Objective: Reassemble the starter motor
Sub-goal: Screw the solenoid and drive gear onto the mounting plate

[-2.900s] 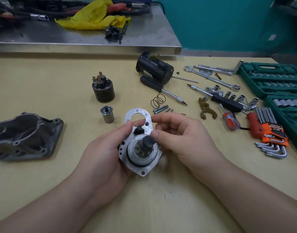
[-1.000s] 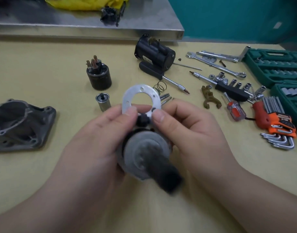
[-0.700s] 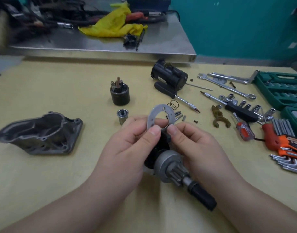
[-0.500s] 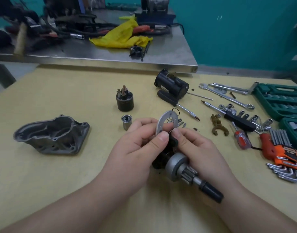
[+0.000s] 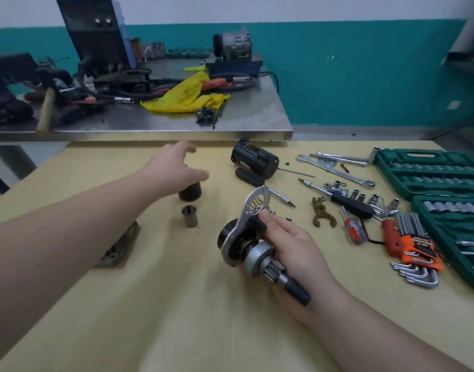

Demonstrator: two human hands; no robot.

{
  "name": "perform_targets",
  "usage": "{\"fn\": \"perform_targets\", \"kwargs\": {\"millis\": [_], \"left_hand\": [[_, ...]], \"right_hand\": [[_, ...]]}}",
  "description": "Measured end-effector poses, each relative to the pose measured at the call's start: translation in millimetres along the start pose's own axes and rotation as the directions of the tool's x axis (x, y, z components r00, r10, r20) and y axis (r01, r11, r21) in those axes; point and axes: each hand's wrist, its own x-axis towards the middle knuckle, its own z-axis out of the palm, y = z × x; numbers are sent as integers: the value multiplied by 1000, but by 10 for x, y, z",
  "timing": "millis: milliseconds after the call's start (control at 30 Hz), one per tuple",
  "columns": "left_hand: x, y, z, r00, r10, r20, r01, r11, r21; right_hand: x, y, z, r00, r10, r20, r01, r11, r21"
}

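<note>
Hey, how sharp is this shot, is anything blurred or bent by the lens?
Head view: the left hand reaching over the black solenoid is motion-blurred; the right hand and the drive assembly it holds are sharp; the wide lens bows the steel bench edge and the green socket case; lighting is even, shadows soft.

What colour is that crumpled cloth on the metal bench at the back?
The cloth is bright yellow, seen clearly in the head view, lying on the steel bench.

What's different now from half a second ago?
The left hand let go of the plate and gear assembly and reached forward over the black cylinder. The right hand still holds the assembly alone. Tools and loose parts stayed put.
</note>
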Motion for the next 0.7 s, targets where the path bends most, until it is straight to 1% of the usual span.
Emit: {"fn": "perform_targets", "kwargs": {"millis": [67, 100, 167, 233, 267, 300, 333, 367, 400, 433, 467, 500, 533, 600, 633, 700], "left_hand": [[196, -135, 35, 989, -38, 143, 21, 993, 120], [260, -195, 55, 984, -46, 172, 25, 992, 124], [329, -256, 85, 981, -74, 179, 64, 996, 61], [362, -267, 101, 984, -89, 156, 89, 996, 7], [357, -267, 100, 985, -97, 145, 105, 993, -51], [334, -262, 80, 986, -102, 134, 124, 978, -170], [293, -244, 35, 988, -96, 124, 134, 930, -342], [219, -204, -38, 990, -74, 122, 129, 830, -543], [110, -152, -133, 991, -30, 132, 118, 670, -733], [-26, -106, -228, 987, 40, 153, 115, 476, -872], [-182, -71, -311, 975, 132, 178, 133, 295, -946], [-346, -50, -364, 952, 227, 203, 170, 158, -973], [-509, -35, -379, 922, 316, 225, 213, 74, -974], [-821, -21, -303, 856, 451, 252, 279, 7, -960], [-955, -17, -232, 833, 486, 263, 309, -13, -951], [-1145, -23, -75, 812, 500, 301, 390, -82, -917]], "right_hand": [[-9, -17, 8, 1000, -11, -13, 11, 1000, 17], [-12, -28, 10, 1000, -18, -21, 18, 1000, 24], [-9, -44, 7, 999, -26, -38, 27, 999, 23], [-2, -51, -3, 998, -24, -51, 25, 1000, 16], [4, -46, -7, 998, -25, -57, 25, 1000, 12], [12, -44, -12, 998, -27, -64, 28, 1000, 9], [20, -43, -21, 997, -34, -70, 34, 999, 9], [27, -47, -35, 996, -42, -76, 42, 999, 6], [31, -54, -51, 996, -54, -77, 53, 999, -3], [33, -66, -62, 995, -69, -70, 68, 998, -16], [31, -79, -72, 994, -90, -55, 89, 996, -30], [20, -94, -75, 993, -110, -36, 109, 993, -44], [5, -106, -76, 992, -128, -15, 127, 991, -51], [-29, -116, -68, 990, -141, 22, 142, 989, -33], [-42, -116, -64, 989, -144, 35, 145, 989, -23], [-46, -99, -58, 987, -152, 56, 153, 988, -8]]}}
